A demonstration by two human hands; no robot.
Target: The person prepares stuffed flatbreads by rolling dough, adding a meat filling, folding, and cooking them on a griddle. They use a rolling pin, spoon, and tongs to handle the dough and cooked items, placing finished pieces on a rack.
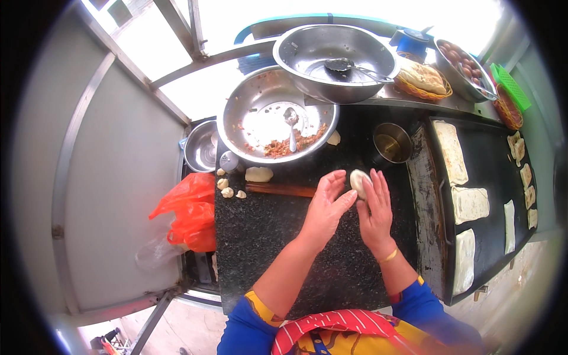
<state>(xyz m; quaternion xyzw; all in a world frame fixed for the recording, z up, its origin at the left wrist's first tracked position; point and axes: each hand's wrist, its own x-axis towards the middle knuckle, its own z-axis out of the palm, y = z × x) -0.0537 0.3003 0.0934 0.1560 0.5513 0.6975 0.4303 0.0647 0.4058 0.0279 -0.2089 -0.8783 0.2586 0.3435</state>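
A small round of pale dough (357,181) is between my two hands, over the black speckled stone worktop (266,248). My right hand (375,215) has its fingers along the right side of the dough and covers part of it. The thumb of my left hand (326,208) reaches the dough's lower edge, while its other fingers curve apart from it. Left of my hands, a brown wooden rolling pin (279,189) lies across the stone. Behind the pin sits an oblong dough piece (258,174), with several small dough lumps (227,192) nearby.
A large steel bowl (248,133) holds reddish filling and a spoon; another steel bowl (306,84) overlaps it. A steel pot (392,143) of yellowish liquid stands behind my hands. At right, a black griddle (483,155) carries flat dough pieces. Red plastic bags (195,213) hang at left.
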